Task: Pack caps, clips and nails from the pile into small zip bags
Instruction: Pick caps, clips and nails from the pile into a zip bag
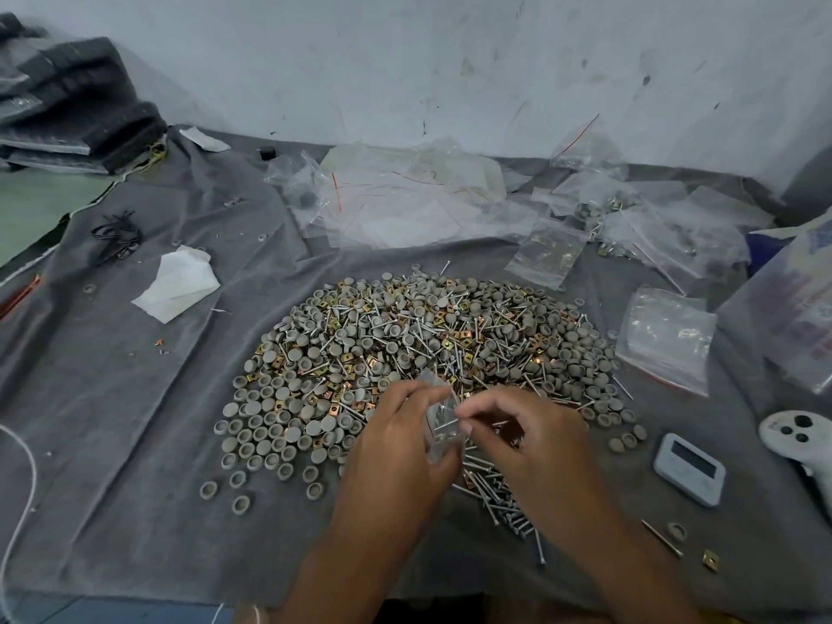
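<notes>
Loading nails into the small zip bag point(443, 421): left hand point(400, 439) grips it mouth-up while right hand point(517, 432), fingertips pinching nails, should feed them points-first.

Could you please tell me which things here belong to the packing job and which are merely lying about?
Job: pile of caps, clips and nails; small zip bag in left hand; right hand; empty zip bags.
Lying about: white timer; tissue; white controller; black cable ties.
</notes>
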